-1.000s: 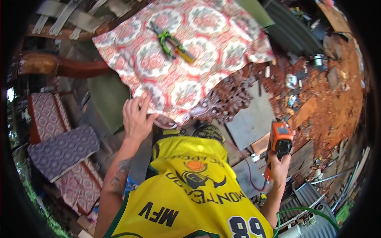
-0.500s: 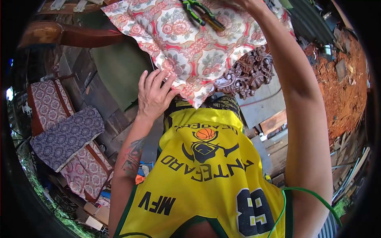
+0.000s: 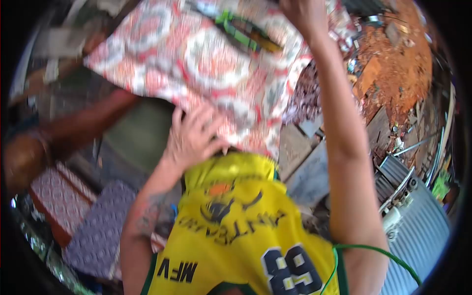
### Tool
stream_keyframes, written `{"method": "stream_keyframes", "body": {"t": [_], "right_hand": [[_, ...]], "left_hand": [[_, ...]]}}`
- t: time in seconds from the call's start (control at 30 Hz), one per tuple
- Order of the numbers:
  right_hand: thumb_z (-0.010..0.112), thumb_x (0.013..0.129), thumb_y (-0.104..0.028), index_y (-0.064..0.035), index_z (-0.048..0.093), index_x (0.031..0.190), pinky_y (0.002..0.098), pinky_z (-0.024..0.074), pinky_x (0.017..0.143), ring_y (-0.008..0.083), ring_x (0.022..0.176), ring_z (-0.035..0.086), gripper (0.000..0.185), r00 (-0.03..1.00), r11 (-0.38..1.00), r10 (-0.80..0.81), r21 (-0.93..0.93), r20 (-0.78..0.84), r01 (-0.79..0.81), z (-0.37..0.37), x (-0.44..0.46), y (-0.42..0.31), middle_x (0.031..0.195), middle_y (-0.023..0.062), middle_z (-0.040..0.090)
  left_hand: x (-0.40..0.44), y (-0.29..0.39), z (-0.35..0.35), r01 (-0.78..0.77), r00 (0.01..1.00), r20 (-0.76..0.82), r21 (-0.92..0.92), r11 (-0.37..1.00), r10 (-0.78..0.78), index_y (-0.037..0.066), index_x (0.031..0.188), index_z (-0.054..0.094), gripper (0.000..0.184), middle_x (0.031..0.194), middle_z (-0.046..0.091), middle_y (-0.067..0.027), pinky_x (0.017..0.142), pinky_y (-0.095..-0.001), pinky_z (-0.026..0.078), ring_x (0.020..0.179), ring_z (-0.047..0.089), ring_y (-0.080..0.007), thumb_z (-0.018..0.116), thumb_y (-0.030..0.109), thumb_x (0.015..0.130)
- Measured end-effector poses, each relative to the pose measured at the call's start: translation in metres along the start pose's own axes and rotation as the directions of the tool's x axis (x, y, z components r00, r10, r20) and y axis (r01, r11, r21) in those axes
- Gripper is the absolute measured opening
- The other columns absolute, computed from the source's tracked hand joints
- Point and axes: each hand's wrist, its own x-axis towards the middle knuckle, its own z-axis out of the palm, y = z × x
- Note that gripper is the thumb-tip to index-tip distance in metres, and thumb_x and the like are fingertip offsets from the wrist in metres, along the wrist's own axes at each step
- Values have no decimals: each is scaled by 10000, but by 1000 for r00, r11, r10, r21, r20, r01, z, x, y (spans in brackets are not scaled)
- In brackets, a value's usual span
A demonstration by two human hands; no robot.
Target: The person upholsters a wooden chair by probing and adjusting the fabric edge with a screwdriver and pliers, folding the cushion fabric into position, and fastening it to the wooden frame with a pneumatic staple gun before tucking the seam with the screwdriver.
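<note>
My left hand (image 3: 195,132) lies on the near edge of a red and white floral fabric (image 3: 211,61), its fingers spread over the cloth. Pliers with green and black handles (image 3: 236,32) rest on the fabric, beside a yellow-handled tool (image 3: 268,43). Near the top edge is my right hand (image 3: 306,14), above the far right part of the fabric; its fingers are blurred and partly cut off by the frame, so what it holds cannot be made out. Dark carved wood (image 3: 302,96) shows below the fabric's right side.
A curved brown wooden piece (image 3: 83,120) reaches in from the left. Patterned cushions (image 3: 101,228) lie at the lower left. Corrugated metal sheets (image 3: 418,236) stand at the lower right, with red soil and scraps (image 3: 408,73) at the upper right.
My right hand, which held an orange and black power tool low on the right, has moved up over the fabric. The tool is out of sight. My left hand has spread onto the cloth.
</note>
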Motion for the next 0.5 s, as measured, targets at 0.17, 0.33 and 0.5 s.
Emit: {"method": "stream_keyframes", "body": {"t": [0.17, 0.33, 0.5], "right_hand": [[752, 911, -67, -58, 785, 1009, 362, 555, 705, 237, 802, 724, 104, 975, 948, 220, 242, -24, -208, -37, -51, -61, 931, 106, 749], [620, 984, -205, -5, 698, 1153, 442, 527, 898, 353, 1034, 657, 273, 731, 875, 445, -78, 518, -478, -30, -37, -99, 1059, 204, 685], [529, 887, -59, -19, 728, 1168, 456, 544, 836, 389, 960, 708, 346, 559, 808, 437, -35, 705, -588, -53, -15, -90, 1048, 258, 745]], "left_hand": [[4, -12, -6, -125, 989, 88, 62, 990, 119, 351, 1381, 649, 595, 1333, 522, -64, 1006, -558, 290, 1325, 444, -271, 705, 627, 857], [3, -14, -3, -153, 988, 9, 27, 988, 153, 271, 1305, 700, 550, 1298, 591, -23, 1100, -572, 211, 1311, 503, -235, 772, 543, 832], [-1, -13, -7, -193, 979, -58, 59, 979, 196, 216, 1256, 720, 501, 1217, 673, 11, 1187, -530, 157, 1249, 600, -182, 801, 481, 839]]}}
